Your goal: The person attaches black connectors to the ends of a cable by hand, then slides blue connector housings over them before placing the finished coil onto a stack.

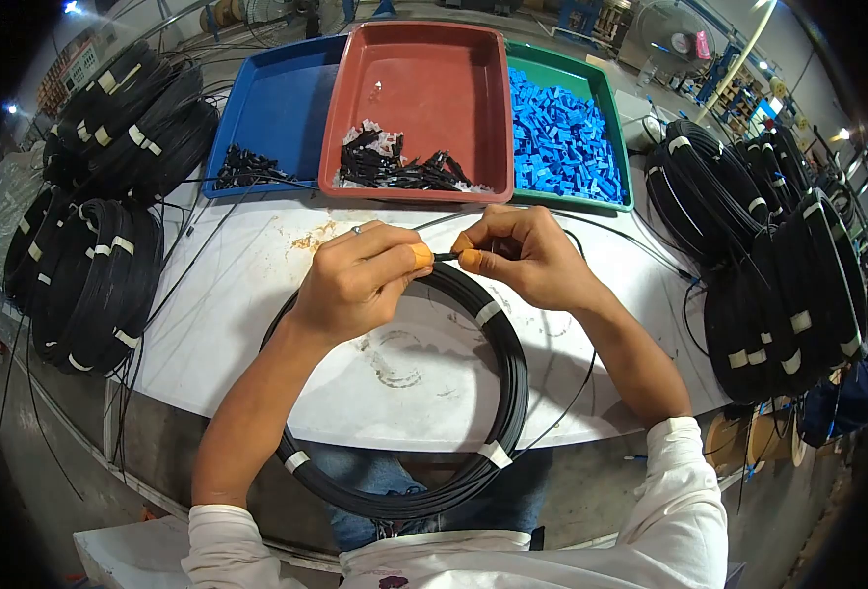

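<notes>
My left hand [360, 280] pinches one end of a small black sleeve-like piece [446, 257] on a thin cable. Its other end sits between the thumb and finger of my right hand [532, 257], also closed. Orange coverings wrap fingertips on both hands. Which part of the piece is cable and which is connector, I cannot make out. Below the hands, a coil of black cable [514, 383] bound with white tape rests over the table's front edge and my lap.
A blue tray [282, 93] and a red tray [424, 79] hold small black parts. Blue clips [566, 137] fill a green tray [591, 74]. Taped black cable coils are piled at the left [100, 275] and right [782, 304]. Loose cables cross the white table [218, 334].
</notes>
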`<act>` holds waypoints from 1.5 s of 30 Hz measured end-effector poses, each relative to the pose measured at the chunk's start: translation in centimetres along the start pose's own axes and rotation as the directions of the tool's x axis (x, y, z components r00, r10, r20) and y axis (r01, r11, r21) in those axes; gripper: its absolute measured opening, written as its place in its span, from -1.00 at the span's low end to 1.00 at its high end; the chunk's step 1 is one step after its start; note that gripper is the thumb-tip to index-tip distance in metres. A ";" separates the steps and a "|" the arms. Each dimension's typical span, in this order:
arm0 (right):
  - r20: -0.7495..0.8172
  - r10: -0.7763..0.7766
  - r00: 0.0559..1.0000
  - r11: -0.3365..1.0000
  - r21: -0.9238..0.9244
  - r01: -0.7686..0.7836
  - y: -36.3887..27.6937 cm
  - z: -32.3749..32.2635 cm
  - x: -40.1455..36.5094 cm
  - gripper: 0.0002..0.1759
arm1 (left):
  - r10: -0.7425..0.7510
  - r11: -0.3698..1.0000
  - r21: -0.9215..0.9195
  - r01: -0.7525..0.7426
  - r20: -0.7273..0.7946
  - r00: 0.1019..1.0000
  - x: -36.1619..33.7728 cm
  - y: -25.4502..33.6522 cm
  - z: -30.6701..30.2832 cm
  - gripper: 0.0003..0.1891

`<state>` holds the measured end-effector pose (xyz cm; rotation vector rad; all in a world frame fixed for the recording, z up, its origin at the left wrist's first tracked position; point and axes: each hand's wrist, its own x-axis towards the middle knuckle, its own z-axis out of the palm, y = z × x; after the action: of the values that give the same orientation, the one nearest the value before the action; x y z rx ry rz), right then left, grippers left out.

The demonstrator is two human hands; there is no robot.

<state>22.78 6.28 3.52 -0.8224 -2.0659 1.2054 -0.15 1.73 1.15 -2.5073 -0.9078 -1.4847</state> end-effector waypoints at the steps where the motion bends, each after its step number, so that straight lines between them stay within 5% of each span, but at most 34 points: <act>1: -0.002 0.000 1.000 1.000 0.001 0.000 -0.3 -0.1 -0.1 -0.88 | 0.001 1.000 -0.001 -0.001 0.001 1.000 0.0 -0.1 0.1 -0.77; 4: 0.029 0.060 0.998 0.992 -0.113 -0.056 -0.3 0.0 -0.1 -0.82 | -0.046 0.999 -0.012 0.046 -0.008 0.999 0.0 0.0 0.1 -0.81; 7: -0.045 -0.062 0.997 0.997 -0.042 0.060 1.0 0.7 0.1 -0.86 | -0.167 0.978 -0.121 0.171 0.040 0.985 0.4 0.6 -0.4 -0.82; 9: -0.078 -0.039 0.996 0.998 -0.046 0.035 0.8 1.2 0.0 -0.86 | -0.507 0.800 -0.260 0.540 0.186 0.841 0.5 1.1 -0.6 -0.80; 10: -0.077 -0.039 0.996 0.998 -0.045 0.035 0.6 1.2 -0.1 -0.86 | -0.508 0.800 -0.259 0.541 0.186 0.841 0.3 0.8 -0.3 -0.80; 12: -0.121 -0.109 0.987 0.973 -0.215 0.082 -0.4 1.3 -0.4 -0.85 | -0.614 0.562 -0.528 0.637 0.250 0.749 -0.2 0.2 0.3 -0.76; 15: -0.138 -0.248 0.959 0.915 -0.360 0.184 -1.3 1.6 -0.9 -0.82 | -0.599 0.509 -0.525 0.682 0.353 0.719 -0.2 0.1 -0.2 -0.80; 22: -0.120 -0.269 0.956 0.857 -0.483 0.180 -2.5 2.0 -1.4 -0.78 | -0.616 0.491 -0.472 0.732 0.407 0.675 0.1 0.9 -0.5 -0.86; 24: -0.134 -0.296 0.946 0.860 -0.467 0.203 -2.2 2.1 -1.3 -0.78 | -0.590 0.571 -0.478 0.667 0.326 0.738 0.2 1.2 -0.2 -0.85; 34: -0.177 -0.348 0.921 0.822 -0.530 0.209 -2.7 2.3 -1.9 -0.76 | -0.591 0.535 -0.524 0.663 0.328 0.737 0.1 2.0 0.3 -0.82; 40: -0.095 -0.424 0.901 0.839 -0.415 0.352 -2.9 0.9 -1.7 -0.69 | -0.537 0.682 -0.464 0.565 0.206 0.818 0.4 2.1 -0.1 -0.84; 45: -0.100 -0.342 0.934 0.880 -0.383 0.281 -2.9 0.1 -1.8 -0.64 | -0.552 0.718 -0.410 0.562 0.157 0.819 0.5 2.4 -0.2 -0.85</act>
<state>23.23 3.71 5.79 -0.6843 -2.2080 0.5666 1.17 -0.08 2.22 -2.6840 -1.6148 -2.0354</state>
